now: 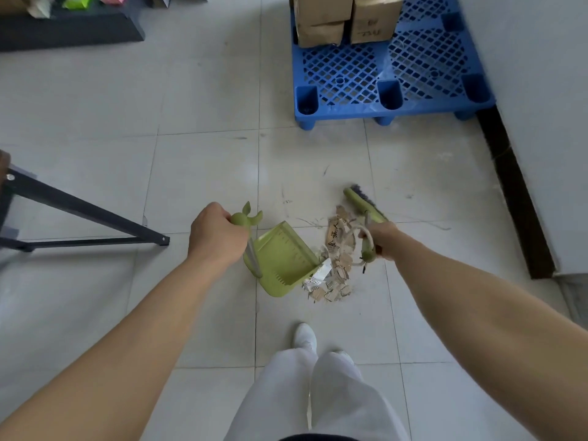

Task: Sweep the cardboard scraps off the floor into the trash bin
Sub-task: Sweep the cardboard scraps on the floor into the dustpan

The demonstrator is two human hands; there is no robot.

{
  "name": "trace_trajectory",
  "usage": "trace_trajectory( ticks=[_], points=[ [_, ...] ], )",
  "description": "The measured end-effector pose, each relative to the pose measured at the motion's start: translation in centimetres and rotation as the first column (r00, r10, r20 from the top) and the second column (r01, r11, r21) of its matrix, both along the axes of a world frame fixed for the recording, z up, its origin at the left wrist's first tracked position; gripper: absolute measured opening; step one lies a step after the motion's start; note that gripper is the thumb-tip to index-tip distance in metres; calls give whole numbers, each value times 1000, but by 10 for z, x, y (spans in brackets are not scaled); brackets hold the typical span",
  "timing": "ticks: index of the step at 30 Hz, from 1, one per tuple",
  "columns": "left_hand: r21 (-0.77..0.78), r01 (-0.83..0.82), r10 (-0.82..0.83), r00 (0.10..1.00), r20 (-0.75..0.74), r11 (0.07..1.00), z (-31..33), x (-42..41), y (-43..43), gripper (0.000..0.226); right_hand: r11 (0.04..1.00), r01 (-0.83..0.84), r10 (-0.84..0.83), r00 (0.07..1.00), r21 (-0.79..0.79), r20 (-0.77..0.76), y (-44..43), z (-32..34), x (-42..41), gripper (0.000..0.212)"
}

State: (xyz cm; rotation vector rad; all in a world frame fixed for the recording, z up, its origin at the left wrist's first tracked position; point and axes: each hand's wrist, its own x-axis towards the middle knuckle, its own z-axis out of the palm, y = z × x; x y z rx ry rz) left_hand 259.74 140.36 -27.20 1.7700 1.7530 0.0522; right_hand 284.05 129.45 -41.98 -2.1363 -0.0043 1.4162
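Note:
A pile of cardboard scraps [338, 265] and white paper bits lies on the tiled floor in front of my feet. My left hand [216, 237] grips the top of the green dustpan's handle, and the green dustpan [283, 259] stands on the floor with its open edge against the left side of the pile. My right hand [383, 240] grips the handle of a green broom [362, 203], whose dark bristles touch the floor at the pile's far side. No trash bin is in view.
A blue plastic pallet [343, 78] carrying cardboard boxes [346, 17] stands ahead on the right, beside a white wall with a dark skirting [512, 189]. A black metal frame leg [86, 211] reaches in from the left. A dark shelf base [70, 30] sits far left.

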Motion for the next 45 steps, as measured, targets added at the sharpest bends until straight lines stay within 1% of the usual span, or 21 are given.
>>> trace_trajectory(
  ticks=[2,5,7,11,13,15,19,22,24,26,28,29,31,33,34,36,37,39,41,42,45],
  points=[
    [1,-8,8,1000,-16,1000,-2,2,3,6,996,-77,77,997,-48,3,-6,-5,-14,25],
    [4,6,-6,999,-44,1000,4,4,2,10,970,-203,204,979,-134,-4,-27,-1,-38,4],
    [7,17,-17,998,-60,1000,10,4,0,8,956,-246,251,968,-159,9,-44,8,-46,8],
    [9,-5,5,997,-80,1000,20,-6,-6,9,946,-296,298,955,-134,-6,-65,35,-37,17],
    [9,-24,25,996,-81,1000,24,-14,-12,8,936,-322,327,945,-143,16,-71,45,-31,13],
    [5,-46,47,996,-72,999,29,-21,-20,6,934,-331,338,940,-133,35,-76,51,-33,15],
    [13,-127,128,989,-71,992,39,-36,-42,6,934,-352,354,934,-55,37,-69,55,-52,13],
    [20,-222,223,974,-47,975,42,-54,-63,10,906,-418,421,905,-68,55,-52,49,-60,20],
    [24,-275,276,960,-43,961,40,-68,-78,10,891,-449,452,892,-62,32,-40,40,-63,21],
    [23,-315,316,948,-46,949,36,-79,-93,6,872,-486,487,874,-66,-7,-31,28,-64,19],
    [20,-349,350,936,-48,937,32,-87,-106,4,820,-564,563,826,-102,-35,-32,21,-68,23],
    [21,-356,357,933,-53,934,30,-90,-111,7,793,-598,598,801,-116,-38,-35,20,-71,23],
    [17,-358,359,931,-66,933,26,-94,-121,4,738,-656,661,750,-159,-27,-50,22,-78,18],
    [4,-365,364,929,-72,931,26,-98,-128,2,667,-700,730,683,-257,32,-72,25,-79,10],
    [-2,-367,366,927,-75,930,26,-99,-131,6,638,-707,753,656,-306,52,-84,29,-79,8],
    [-17,-362,360,929,-80,932,25,-100,-134,15,599,-713,784,615,-364,87,-104,39,-77,11],
    [-21,-355,352,933,-80,935,25,-99,-136,14,574,-720,805,584,-389,105,-111,45,-74,10],
    [-21,-339,336,938,-86,940,24,-100,-139,3,545,-723,828,544,-425,135,-125,55,-69,7],
    [-23,-324,321,943,-93,946,24,-103,-142,6,530,-725,834,541,-441,112,-140,58,-66,8],
    [-27,-320,316,944,-95,947,24,-105,-142,7,518,-727,839,536,-451,100,-148,57,-65,11],
    [-35,-311,307,947,-93,950,26,-111,-145,5,614,-643,765,627,-458,145,-169,53,-68,24]
  ],
)
